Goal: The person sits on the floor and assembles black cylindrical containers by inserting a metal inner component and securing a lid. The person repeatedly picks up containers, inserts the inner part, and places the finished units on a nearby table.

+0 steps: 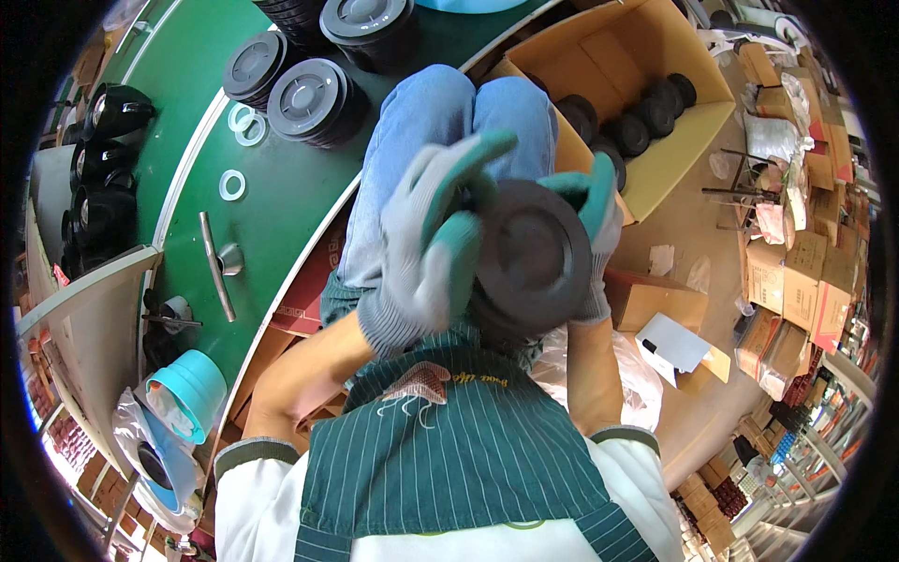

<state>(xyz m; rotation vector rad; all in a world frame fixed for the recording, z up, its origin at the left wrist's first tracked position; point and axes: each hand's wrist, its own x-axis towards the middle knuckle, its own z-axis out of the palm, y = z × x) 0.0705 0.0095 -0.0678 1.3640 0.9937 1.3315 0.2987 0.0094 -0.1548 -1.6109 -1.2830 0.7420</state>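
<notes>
Right hand (597,229) pinches the black lid (540,258), probably steadying it; left hand (423,239) too blurry, can't tell. Lid stacks (309,98) hug the tabletop's (286,211) near edge, probably handier.

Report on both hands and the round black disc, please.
Right hand holding black disc by its right edge. Left hand at its left side, blurred, contact unclear. Open carton beside right knee.
</notes>
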